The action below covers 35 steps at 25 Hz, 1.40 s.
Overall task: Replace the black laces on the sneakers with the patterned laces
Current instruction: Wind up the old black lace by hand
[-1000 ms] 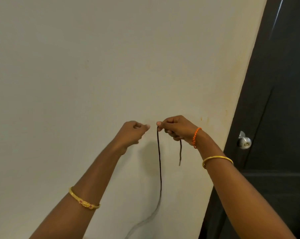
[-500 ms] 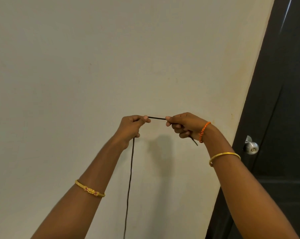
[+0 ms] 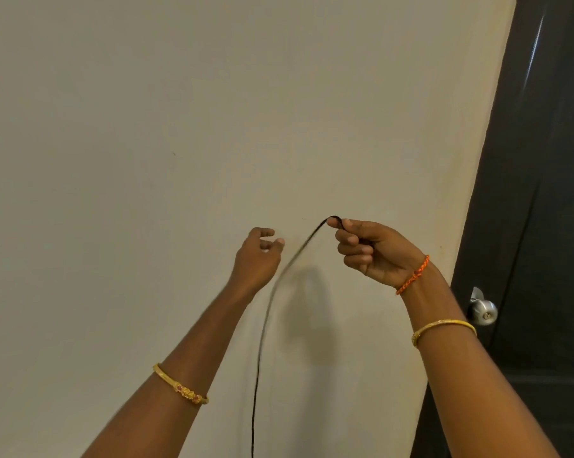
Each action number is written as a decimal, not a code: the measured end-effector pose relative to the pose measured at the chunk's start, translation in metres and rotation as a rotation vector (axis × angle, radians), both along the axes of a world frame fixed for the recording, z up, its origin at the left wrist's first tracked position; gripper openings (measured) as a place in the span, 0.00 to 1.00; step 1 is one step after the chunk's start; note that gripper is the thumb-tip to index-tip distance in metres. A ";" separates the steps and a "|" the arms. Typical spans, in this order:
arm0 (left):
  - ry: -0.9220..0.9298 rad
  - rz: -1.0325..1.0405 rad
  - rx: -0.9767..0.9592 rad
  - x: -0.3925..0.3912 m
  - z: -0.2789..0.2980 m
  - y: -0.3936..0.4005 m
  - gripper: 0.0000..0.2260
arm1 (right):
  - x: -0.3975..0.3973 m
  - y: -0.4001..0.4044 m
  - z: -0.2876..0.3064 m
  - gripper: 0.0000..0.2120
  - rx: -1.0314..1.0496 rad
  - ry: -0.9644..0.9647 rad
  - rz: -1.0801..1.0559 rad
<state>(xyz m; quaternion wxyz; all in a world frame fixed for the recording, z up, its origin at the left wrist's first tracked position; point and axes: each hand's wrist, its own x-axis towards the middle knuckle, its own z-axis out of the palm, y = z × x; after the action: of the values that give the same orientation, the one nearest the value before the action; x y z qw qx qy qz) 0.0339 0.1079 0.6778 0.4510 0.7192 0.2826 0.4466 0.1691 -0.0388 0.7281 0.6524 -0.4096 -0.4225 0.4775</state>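
A thin black lace [image 3: 262, 328] hangs in front of a pale wall, curving down from my right hand [image 3: 371, 249] and out of the frame's lower edge. Near its upper end, my right hand pinches the lace between thumb and forefinger, the other fingers curled over it. My left hand [image 3: 257, 256] is raised just left of the lace with its fingers loosely curled and nothing in them. No sneakers or patterned laces are in view.
A cream wall [image 3: 180, 127] fills most of the view. A dark door [image 3: 543, 226] with a round metal knob [image 3: 482, 310] stands at the right, close to my right forearm.
My left hand has let go of the lace, which was stretched taut between both hands half a second ago. The lace now hangs from my right hand alone and swings.
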 end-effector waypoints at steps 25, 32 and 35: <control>0.465 -0.364 0.547 -0.032 0.054 -0.041 0.13 | -0.032 0.036 -0.056 0.10 0.242 -0.356 -0.574; 0.325 -0.327 0.503 -0.041 0.067 -0.012 0.13 | -0.065 0.019 -0.081 0.14 0.160 -0.246 -0.188; 0.203 -0.339 0.345 -0.044 0.051 -0.005 0.11 | -0.079 0.010 -0.080 0.15 0.156 -0.144 -0.042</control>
<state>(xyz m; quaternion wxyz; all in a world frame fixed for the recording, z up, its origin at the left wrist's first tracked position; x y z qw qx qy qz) -0.0105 0.1027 0.7291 0.3595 0.8637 0.1218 0.3317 0.0901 -0.0289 0.6478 0.6602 -0.3993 -0.4955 0.3988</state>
